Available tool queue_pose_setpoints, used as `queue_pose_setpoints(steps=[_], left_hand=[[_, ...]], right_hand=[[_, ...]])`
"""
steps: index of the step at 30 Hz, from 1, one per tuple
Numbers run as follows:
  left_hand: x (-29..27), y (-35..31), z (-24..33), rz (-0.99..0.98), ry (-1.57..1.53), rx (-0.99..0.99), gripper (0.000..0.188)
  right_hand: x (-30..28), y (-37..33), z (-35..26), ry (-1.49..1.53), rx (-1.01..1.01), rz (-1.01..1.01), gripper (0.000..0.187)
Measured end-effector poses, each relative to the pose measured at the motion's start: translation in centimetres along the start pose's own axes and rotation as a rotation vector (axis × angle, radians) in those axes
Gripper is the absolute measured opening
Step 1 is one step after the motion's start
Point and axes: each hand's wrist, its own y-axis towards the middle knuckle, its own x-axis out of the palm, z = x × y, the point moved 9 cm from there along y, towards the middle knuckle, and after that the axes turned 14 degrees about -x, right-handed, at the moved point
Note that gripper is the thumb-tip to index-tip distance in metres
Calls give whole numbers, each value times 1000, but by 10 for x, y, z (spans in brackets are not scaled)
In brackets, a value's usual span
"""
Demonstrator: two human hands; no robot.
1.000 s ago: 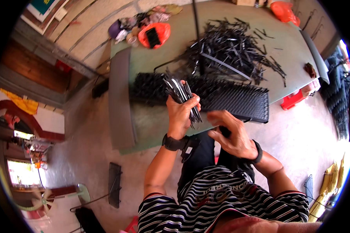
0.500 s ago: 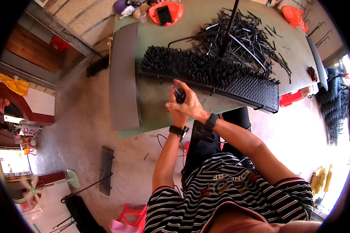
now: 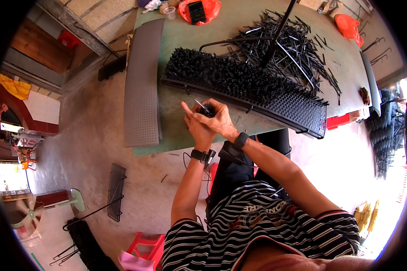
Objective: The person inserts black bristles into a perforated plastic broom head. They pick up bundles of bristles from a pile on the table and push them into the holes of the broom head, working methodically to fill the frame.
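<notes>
A small bundle of dark thin strips [image 3: 208, 109] is between the two hands, in front of the body and above the near edge of the table [image 3: 172, 119]. One pale, shiny piece sticks out from it, up and to the left. The right hand [image 3: 220, 120] is gripping the bundle, with its fingers curled over it and its thumb lying across toward the left hand. The left hand [image 3: 199, 128] is against the bundle from the left and below, one finger stretched outward; its other fingers are partly covered, so I cannot tell how far they are closed.

Just beyond the hands, and going toward their right, there is a long black perforated tray [image 3: 303, 110]. Its left and middle parts are densely filled with short upright black pieces, while many holes show at its right end. Behind this tray, farther from the hands, lies a loose pile of black strips [image 3: 298, 58]. To the left of the hands, a grey perforated panel [image 3: 142, 90] lies along the table side. Well beyond the hands, near the far edge, a phone [image 3: 197, 12] rests on a red-orange bag [image 3: 214, 7], beside a clear cup [image 3: 169, 12].
</notes>
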Motion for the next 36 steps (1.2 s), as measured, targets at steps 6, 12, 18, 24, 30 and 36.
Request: queue_pose_setpoints(steps=[6, 12, 18, 24, 30, 36], left_hand=[[0, 1, -2, 21, 79, -5, 69], [5, -2, -2, 18, 136, -15, 70], [10, -3, -5, 20, 202, -41, 71], [13, -4, -19, 0, 300, -163, 73], [-17, 26, -16, 116, -161, -122, 59], [-55, 52, -61, 116, -893, -628, 53]], right_hand=[[3, 4, -24, 4, -85, -13, 27], [6, -2, -6, 29, -94, -2, 27], [0, 1, -68, -563, -498, 46, 9], [-17, 10, -97, -338, -540, 146, 13], [-56, 16, -72, -344, -172, 173, 14], [-28, -25, -8, -602, -77, -235, 17]])
